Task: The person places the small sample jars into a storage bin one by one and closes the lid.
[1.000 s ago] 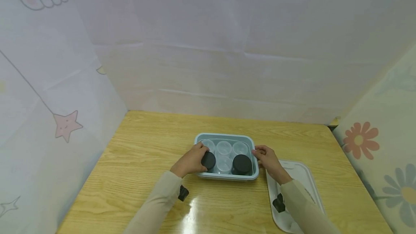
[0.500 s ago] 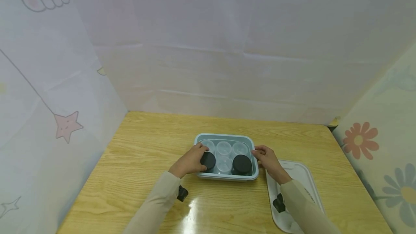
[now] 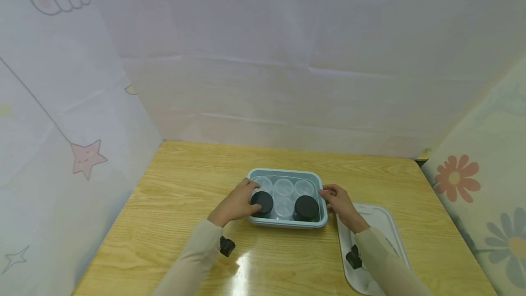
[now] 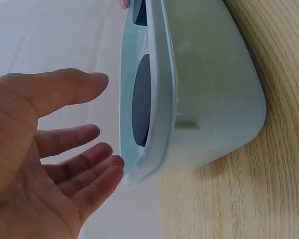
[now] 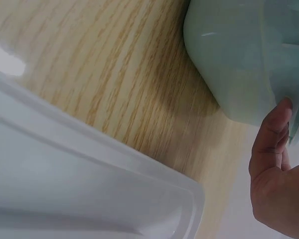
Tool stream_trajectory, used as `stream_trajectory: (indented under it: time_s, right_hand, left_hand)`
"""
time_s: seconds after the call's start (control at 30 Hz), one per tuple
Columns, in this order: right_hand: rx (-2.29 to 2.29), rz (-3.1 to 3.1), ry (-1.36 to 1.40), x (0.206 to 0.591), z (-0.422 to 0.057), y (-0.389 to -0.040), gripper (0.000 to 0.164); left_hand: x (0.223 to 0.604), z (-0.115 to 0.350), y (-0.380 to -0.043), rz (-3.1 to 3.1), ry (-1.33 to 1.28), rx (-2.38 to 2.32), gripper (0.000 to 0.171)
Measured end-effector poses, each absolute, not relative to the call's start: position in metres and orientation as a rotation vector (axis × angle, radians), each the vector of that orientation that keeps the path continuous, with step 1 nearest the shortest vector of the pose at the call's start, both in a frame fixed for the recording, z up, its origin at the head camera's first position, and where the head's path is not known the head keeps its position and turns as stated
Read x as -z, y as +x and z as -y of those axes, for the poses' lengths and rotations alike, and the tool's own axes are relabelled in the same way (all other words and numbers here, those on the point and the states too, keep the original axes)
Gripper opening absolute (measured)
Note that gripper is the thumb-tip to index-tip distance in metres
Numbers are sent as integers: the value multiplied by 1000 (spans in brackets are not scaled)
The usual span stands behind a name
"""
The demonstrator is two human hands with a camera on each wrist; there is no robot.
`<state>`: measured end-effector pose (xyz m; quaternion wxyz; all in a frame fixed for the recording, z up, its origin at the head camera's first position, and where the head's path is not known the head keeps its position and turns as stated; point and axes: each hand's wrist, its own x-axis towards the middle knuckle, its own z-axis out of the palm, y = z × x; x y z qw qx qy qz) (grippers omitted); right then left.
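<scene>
A pale blue plastic bin (image 3: 283, 224) sits on the wooden table, holding several clear round containers (image 3: 283, 187) along its back and front middle. Two black-lidded jars stand in its front corners, the left jar (image 3: 263, 203) and the right jar (image 3: 306, 208). My left hand (image 3: 232, 202) hovers at the bin's left end beside the left jar. In the left wrist view its thumb and fingers are spread, apart from the black lid (image 4: 141, 102). My right hand (image 3: 341, 203) pinches the bin's right rim, with fingers against the outer wall (image 5: 224, 59) in the right wrist view.
A white tray-like lid (image 3: 382, 223) lies on the table to the right, partly under my right forearm. Wood-grain table surface (image 3: 185, 186) surrounds the bin. Printed cloth walls (image 3: 287, 104) close off the back and both sides.
My left hand has let go of the left black-lidded jar and drawn slightly left, its fingers spreading. The right hand stays at the bin's rim.
</scene>
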<state>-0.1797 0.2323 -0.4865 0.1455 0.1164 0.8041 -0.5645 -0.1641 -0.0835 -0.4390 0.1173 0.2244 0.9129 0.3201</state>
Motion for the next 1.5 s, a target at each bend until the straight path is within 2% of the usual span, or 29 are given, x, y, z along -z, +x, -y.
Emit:
stream_trajectory:
  time_s: [0.47,0.63,0.83,1.17,1.5]
  right_hand:
    - [1619,-2354,279,478,-258,-176,50]
    - [1567,-2401,252,473,-275,-172,53]
    - [1510,-2462,246,470,-298,-165,55]
    - [1344,-2623,273,473,-333,-158,52]
    - [1106,-2818,313,486,-361,-153,48]
  left_hand:
    - [431,85,-149,-2670,554,-1200,46]
    - [429,78,-138,-2686,537,-1286,35]
    - [430,69,-118,-2634,620,-1308,10]
    - [446,40,-88,-2359,686,-1362,13]
    - [475,-11,-65,-2158,534,-1456,27]
